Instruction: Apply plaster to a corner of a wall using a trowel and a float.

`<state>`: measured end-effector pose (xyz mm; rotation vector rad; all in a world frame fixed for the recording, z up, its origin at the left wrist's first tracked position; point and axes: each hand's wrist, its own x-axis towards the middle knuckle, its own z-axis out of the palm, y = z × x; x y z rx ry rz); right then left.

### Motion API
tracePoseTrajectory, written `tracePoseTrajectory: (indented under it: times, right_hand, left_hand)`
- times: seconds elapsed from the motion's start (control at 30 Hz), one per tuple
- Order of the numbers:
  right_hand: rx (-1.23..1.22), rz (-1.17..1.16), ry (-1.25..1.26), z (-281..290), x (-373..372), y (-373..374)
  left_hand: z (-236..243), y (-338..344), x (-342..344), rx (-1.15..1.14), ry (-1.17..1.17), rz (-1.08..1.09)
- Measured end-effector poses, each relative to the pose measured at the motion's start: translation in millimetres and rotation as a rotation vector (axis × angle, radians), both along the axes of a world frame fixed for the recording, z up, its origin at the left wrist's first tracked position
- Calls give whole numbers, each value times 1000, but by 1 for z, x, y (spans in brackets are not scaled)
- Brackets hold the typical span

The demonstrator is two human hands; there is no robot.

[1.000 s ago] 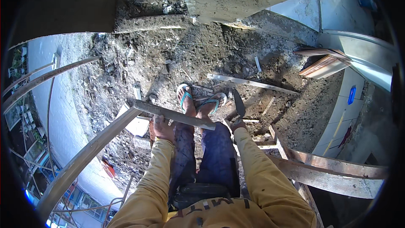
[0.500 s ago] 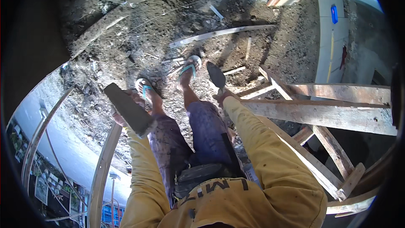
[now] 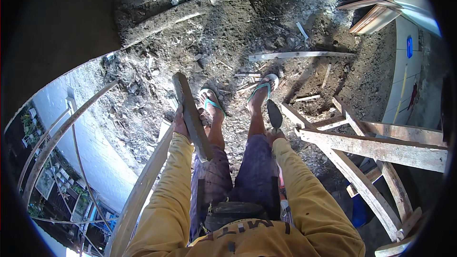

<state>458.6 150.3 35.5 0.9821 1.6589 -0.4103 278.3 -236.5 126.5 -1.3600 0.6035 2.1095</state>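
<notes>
My left hand is closed around a long grey plastering float, smeared with mortar. The float is tilted, showing me a narrow face, and hides part of the fingers. Its lower end overlaps my left thigh in the view. On the right, my right hand grips a small trowel by its handle, the dark leaf-shaped blade pointing away from me. The two tools are well apart. Below them my feet stand in flip-flops on the rubble.
A wooden frame of rough beams stands at my right. Close on my left a wooden pole rises beside a pale wall. Rubble ground is strewn with wood strips. A blue object lies far right.
My view has shifted left, so the surroundings appear farther right. The float has turned from its broad face to a narrower one. The trowel stays in my right hand.
</notes>
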Motion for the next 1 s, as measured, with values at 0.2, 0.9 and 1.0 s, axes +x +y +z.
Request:
tracePoseTrajectory:
  times: [0.2,0.9,1.0]
  right_hand:
    - [-48,56,171,-28,-129,-127]
    - [-93,818,662,-171,-207,-121]
    - [-117,727,745,-158,-210,-129]
  left_hand:
    - [-101,-136,115,-462,-11,-450]
    - [-307,-149,62,-1154,-114,-992]
    - [-314,-162,44,-1193,-89,-1016]
